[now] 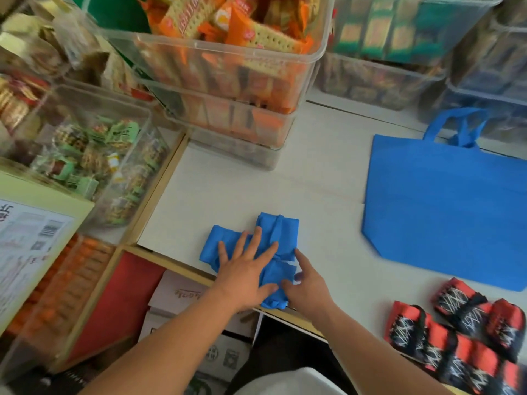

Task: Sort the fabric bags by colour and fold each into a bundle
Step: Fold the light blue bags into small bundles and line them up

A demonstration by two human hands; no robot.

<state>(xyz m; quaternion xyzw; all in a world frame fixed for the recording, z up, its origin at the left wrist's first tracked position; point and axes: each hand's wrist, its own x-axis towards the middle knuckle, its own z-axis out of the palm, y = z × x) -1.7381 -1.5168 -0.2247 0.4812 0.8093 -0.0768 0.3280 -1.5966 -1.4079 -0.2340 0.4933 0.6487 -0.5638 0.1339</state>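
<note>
A blue fabric bag, folded into a small bundle (278, 232), lies near the front edge of the white table (313, 181). My left hand (245, 269) presses flat on it with fingers spread. My right hand (306, 283) pinches the bundle's near right corner between thumb and fingers. A second blue bag (445, 212) lies flat and unfolded at the right, handles pointing away from me. Several red-and-black folded bundles (456, 340) sit together at the table's front right corner.
Clear plastic bins of snack packets (228, 81) stand stacked along the back and left of the table. A cardboard box (34, 240) sits at the left. Cartons (182, 297) lie on the floor below the table edge.
</note>
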